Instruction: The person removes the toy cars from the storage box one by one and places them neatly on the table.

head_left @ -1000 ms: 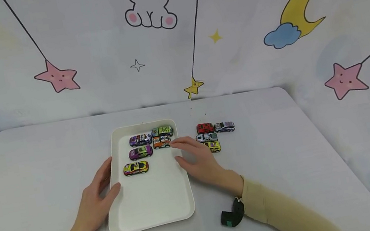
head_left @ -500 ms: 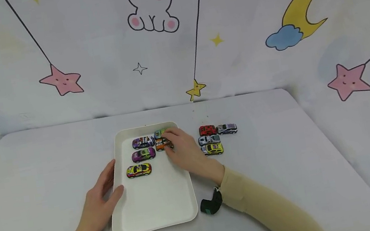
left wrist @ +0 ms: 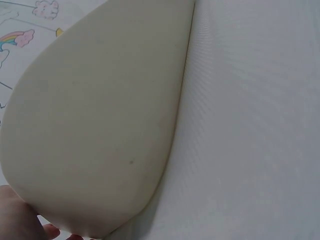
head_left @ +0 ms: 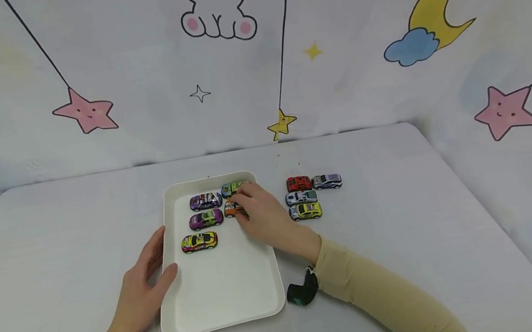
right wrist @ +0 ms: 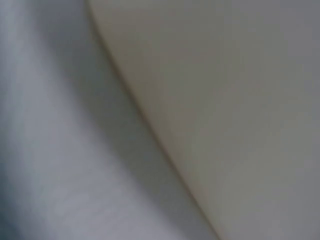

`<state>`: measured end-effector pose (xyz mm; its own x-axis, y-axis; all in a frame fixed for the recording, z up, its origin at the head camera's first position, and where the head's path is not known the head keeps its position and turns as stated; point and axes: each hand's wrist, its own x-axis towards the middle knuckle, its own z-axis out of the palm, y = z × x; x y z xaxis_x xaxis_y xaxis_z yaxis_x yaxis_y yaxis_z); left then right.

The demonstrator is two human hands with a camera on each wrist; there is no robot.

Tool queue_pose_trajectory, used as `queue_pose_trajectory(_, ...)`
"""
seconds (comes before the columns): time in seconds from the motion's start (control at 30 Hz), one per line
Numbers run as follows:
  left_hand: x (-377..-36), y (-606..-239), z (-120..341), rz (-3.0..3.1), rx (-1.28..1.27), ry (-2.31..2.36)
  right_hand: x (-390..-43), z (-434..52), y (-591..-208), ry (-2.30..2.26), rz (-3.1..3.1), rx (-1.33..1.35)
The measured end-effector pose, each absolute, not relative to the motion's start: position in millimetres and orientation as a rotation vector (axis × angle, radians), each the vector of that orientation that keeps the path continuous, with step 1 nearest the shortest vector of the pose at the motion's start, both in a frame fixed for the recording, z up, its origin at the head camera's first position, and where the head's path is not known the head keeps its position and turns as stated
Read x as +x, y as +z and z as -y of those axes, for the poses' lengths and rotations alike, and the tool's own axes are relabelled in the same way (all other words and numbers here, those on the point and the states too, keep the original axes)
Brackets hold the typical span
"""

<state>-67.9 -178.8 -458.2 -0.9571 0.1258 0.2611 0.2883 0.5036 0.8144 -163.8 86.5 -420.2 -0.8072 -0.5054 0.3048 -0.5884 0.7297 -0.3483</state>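
Orange car (head_left: 232,209) in tray (head_left: 224,300): we see right hand (head_left: 266,218) fingers curled onto it, apparently pinching, while left hand (head_left: 142,290), fingers relaxed, steadies the rim.

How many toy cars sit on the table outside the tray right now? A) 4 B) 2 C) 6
A: four cars sit on the table right of the tray: red, white-blue, silver and yellow.

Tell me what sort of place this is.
Probably a children's play corner or a staged tabletop set: a cartoon backdrop with a bunny, stars and a moon hangs behind a cloth-covered table, which holds toy cars and a white tray.
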Motion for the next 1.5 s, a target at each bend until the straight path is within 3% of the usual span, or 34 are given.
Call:
queue_pose_trajectory(1.1, -67.8, -454.2, 178.7, 2.589, -0.343, -1.428, -165.9, -88.8, -429.4, 0.931, 2.650, 0.893)
queue_pose_trajectory(1.5, -67.5, -460.6, 179.3, 2.617, -0.312, -1.422, -159.8, -101.6, -439.6, 1.082, 2.218, 1.008)
